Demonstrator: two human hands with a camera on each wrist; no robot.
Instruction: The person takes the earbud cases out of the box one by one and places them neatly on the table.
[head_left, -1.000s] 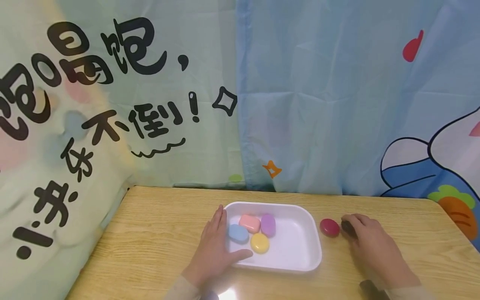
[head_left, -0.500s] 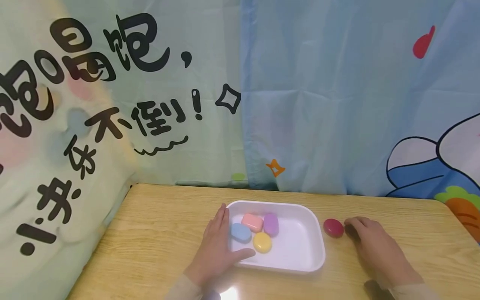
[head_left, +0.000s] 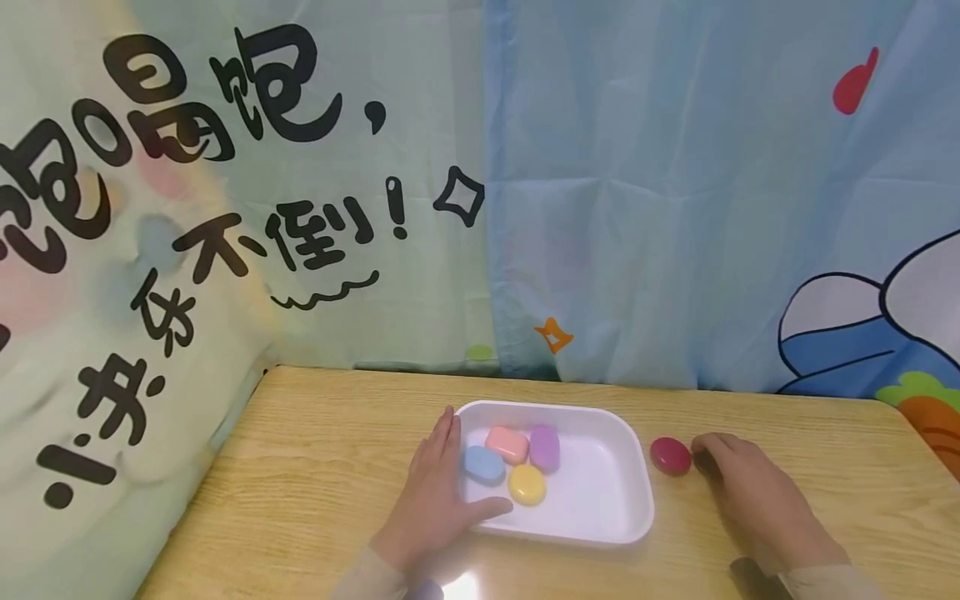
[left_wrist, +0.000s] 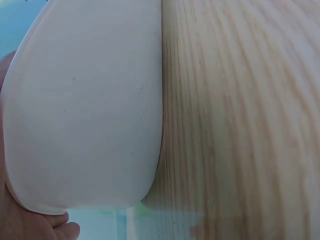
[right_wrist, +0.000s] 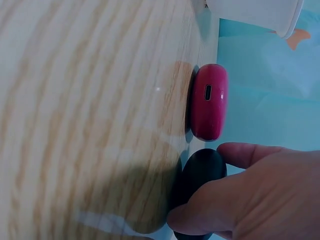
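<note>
Wood-grain surface, white tray at lower centre w/ four cases bunched in its left half: pink case, purple case, blue case, yellow case. My left hand lies along the tray's left rim, fingers straight, thumb hooked over the near edge touching the rim; left wrist view shows only the tray's underside edge and wood.

My right hand sits lower right, fingers curled round the black case, pinching it between thumb and fingertips; in the head view it's almost fully covered. Red case lies just left of it on the wood, touching or nearly touching the black one, apart from the tray.

Vs 1 s ago: fingers have closed further over the black case, which showed more then; red one, tray and left hand haven't really shifted. I'd judge the grip is about set, tray steadied.
</note>
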